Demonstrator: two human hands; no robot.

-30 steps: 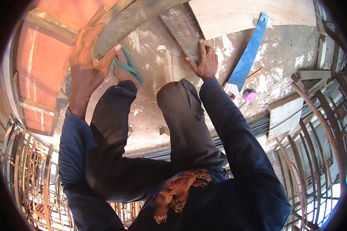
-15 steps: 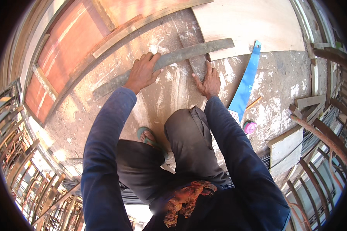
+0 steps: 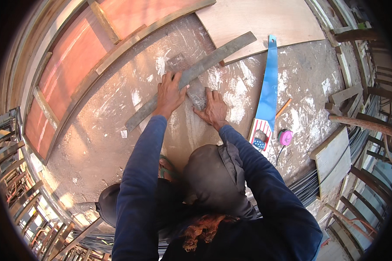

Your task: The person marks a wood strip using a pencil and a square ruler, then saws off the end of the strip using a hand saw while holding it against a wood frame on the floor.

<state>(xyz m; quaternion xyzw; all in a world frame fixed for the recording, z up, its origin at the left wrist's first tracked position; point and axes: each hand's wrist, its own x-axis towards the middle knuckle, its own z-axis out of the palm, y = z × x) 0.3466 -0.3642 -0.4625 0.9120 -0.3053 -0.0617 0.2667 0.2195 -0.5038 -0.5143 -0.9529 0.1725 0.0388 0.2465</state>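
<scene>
My left hand (image 3: 170,95) is closed over a long grey wooden strip (image 3: 215,58), which lies aslant across a short grey board (image 3: 197,93). The strip's far right end reaches over the pale plywood sheet (image 3: 265,26). At the short board's near end is my right hand (image 3: 214,109), its thumb to one side and its fingers to the other, gripping that end. Part of the short board is hidden beneath the strip. To the right of my right hand lies a handsaw with a blue blade (image 3: 268,82) and a striped, starred handle (image 3: 260,134).
A pencil (image 3: 283,108) and a pink round reel (image 3: 285,137) lie right of the saw. Reddish panels framed with timber (image 3: 69,82) stand at the left. Dark rods (image 3: 307,187), a pale board (image 3: 333,161) and timber pieces (image 3: 348,93) are at the right.
The short board and the strip have moved left and nearer to me, away from the plywood's corner, and the strip is tilted more steeply. The view has shifted, showing the saw's handle more fully.
</scene>
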